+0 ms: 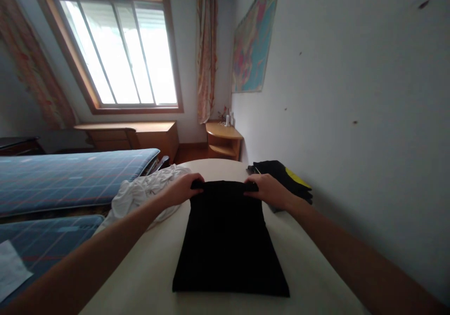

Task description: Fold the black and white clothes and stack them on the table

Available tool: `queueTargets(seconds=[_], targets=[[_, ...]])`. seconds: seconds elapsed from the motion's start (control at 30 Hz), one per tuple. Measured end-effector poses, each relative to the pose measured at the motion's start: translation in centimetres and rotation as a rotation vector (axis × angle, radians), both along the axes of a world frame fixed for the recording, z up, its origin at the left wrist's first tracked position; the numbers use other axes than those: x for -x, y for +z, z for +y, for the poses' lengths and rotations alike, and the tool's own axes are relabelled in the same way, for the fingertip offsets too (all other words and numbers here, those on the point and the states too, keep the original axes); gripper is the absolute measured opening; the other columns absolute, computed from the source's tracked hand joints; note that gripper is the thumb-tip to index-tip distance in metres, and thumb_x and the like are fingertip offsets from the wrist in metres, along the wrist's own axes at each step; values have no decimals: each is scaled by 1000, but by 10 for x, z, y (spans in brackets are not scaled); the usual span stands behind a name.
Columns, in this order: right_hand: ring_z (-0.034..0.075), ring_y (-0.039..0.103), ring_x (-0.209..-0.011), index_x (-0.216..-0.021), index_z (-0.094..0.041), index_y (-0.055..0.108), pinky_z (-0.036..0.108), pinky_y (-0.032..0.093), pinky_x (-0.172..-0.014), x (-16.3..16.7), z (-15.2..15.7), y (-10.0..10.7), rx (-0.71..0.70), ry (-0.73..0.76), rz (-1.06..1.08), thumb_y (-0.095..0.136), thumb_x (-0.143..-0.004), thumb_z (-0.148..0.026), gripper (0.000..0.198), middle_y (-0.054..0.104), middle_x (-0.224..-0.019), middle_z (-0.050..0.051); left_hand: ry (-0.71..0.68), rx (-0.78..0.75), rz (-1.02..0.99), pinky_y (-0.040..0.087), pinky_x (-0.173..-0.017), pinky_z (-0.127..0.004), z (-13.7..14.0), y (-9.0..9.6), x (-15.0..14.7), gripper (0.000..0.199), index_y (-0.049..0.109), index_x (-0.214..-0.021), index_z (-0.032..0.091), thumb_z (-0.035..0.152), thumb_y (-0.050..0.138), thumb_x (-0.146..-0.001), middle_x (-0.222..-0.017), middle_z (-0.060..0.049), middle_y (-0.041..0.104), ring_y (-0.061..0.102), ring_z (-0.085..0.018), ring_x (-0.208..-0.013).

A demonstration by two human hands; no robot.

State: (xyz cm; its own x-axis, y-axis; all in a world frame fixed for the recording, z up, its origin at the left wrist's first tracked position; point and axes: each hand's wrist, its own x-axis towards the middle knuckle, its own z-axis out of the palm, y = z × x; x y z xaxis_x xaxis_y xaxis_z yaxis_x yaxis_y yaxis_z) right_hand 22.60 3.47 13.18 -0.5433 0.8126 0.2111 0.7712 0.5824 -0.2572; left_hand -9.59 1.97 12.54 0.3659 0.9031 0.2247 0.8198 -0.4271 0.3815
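A black folded garment lies in front of me on the pale table; its exact kind I cannot tell. At its far left corner my left hand pinches the far edge between thumb and fingers. My right hand grips the same edge at the far right corner. Between the two hands that edge looks slightly raised or turned over, while the near part rests flat. Just past my left hand is a crumpled white cloth. Behind my right hand sits a pile of folded dark clothes with a yellow patch.
Blue plaid mattresses stand left of the table, with a white sheet of paper on the lower one. A wall runs close along the right. Beyond the table are a wooden corner shelf and a wooden desk under the window.
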Motion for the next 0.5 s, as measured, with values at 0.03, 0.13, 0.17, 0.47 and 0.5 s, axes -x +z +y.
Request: queueTargets(seconds=[0.03, 0.13, 0.17, 0.47, 0.5], targets=[[23, 68, -95, -102, -23, 72, 31, 46, -86, 0, -11, 3, 1, 10, 4, 72, -83, -36, 23, 74, -102, 4, -3, 12, -22, 48, -81, -29, -11, 1, 0, 24, 68, -101, 21, 27, 66, -78, -91, -1, 72, 65, -19, -85], [23, 67, -92, -98, -24, 72, 33, 45, -88, 2, -45, 9, -42, 37, -2, 70, -84, -31, 16, 74, -98, 4, -26, 25, -108, 48, -79, -28, -45, 0, 0, 23, 67, -100, 21, 21, 63, -77, -93, -1, 71, 64, -18, -84], [23, 67, -93, -97, -23, 71, 34, 44, -89, 2, -57, 9, -72, 48, -6, 69, -84, -28, 14, 73, -97, 4, -43, 15, -128, 48, -79, -27, -56, -3, 1, 23, 66, -99, 21, 18, 61, -76, -92, 0, 70, 63, -18, -83], [24, 62, -88, -100, -23, 64, 39, 45, -82, 2, -143, -54, -328, 104, -51, 68, -67, -4, 39, 69, -96, 5, -208, -29, -65, 48, -93, -28, -138, -61, 19, 53, 63, -103, 26, -3, 49, -61, -109, -2, 64, 59, -17, -105], [25, 62, -88, -101, -23, 64, 40, 46, -82, 1, -148, -63, -333, 110, -55, 68, -66, -4, 41, 68, -97, 5, -213, -34, -56, 48, -93, -29, -144, -67, 20, 55, 63, -104, 26, -4, 49, -60, -110, -2, 63, 59, -18, -106]])
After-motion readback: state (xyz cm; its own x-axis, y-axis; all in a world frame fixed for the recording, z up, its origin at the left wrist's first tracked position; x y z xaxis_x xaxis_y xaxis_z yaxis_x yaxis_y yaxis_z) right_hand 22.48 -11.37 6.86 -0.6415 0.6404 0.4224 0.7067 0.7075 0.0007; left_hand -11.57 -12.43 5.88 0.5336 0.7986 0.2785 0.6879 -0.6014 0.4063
